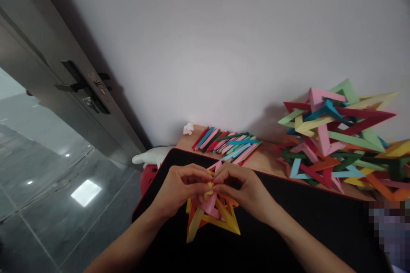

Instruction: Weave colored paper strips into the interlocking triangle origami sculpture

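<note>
A partly built star shape of folded paper strips (221, 223), in yellow, orange, pink and pale yellow, sits over the black mat (307, 217). My left hand (187, 185) pinches it at the top from the left side. From the right, my right hand (238, 183) pinches the same upper part, its fingertips touching or nearly touching the left ones. A small pale yellow bit of paper shows between the fingertips. The fingers hide the rest of the upper joint.
Folded coloured strips (224, 140) lie behind the mat beside a crumpled white tissue (188, 128). Finished paper stars (333, 119) are piled at the right. A door (60, 51) stands at the left, near a red and white object (149, 177).
</note>
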Demonstrator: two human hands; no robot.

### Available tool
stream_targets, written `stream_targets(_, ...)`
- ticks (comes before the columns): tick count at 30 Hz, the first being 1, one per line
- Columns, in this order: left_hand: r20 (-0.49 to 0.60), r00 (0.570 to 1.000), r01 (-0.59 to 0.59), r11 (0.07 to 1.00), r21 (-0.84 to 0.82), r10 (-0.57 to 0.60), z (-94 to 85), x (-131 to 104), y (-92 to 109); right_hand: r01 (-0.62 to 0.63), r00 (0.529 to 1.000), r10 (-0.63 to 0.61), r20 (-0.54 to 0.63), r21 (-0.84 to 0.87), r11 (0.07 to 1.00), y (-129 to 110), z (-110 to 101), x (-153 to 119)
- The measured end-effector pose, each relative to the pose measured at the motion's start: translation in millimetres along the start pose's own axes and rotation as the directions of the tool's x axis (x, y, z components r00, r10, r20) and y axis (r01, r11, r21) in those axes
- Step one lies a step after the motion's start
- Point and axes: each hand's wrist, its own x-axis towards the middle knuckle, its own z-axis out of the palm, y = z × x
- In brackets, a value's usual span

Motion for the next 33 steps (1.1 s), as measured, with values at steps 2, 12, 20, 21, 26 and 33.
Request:
stream_targets(2, -0.005, 1.0, 0.0, 1.0, -0.006, 0.0, -0.4, 0.7, -1.7, 0.0, 1.0, 0.0, 0.007, 0.048, 0.999, 2.9, -0.4, 2.1)
stream_targets(12, -0.026, 1.0, 0.01, 1.0, -0.03, -0.011, -3.8, 4.5, -4.1, 0.012, 0.998, -0.02, 0.061, 0.137, 0.99, 11.6, -5.3, 12.6)
stream_targets(20, -0.034, 0.999, -0.022, 0.999, -0.029, 0.021, -3.2, 6.3, -4.0, -0.016, 0.998, 0.013, 0.061, 0.039, 0.999, 5.2, -7.3, 10.5)
stream_targets(21, -0.035, 0.999, -0.025, 0.999, -0.029, 0.024, -2.9, 6.6, -4.0, -0.018, 0.998, 0.016, 0.054, 0.034, 0.999, 4.7, -7.4, 10.2)
stream_targets(26, -0.037, 0.999, -0.039, 0.999, -0.027, 0.038, -2.1, 6.8, -4.3, -0.023, 0.999, 0.022, 0.042, 0.017, 1.0, 4.7, -6.9, 9.5)
stream_targets(33, -0.083, 0.991, -0.099, 0.992, 0.082, 0.106, -1.0, 2.0, -4.8, 0.029, 0.999, -0.032, -0.043, -0.052, 0.998, 2.6, 1.4, 6.0)
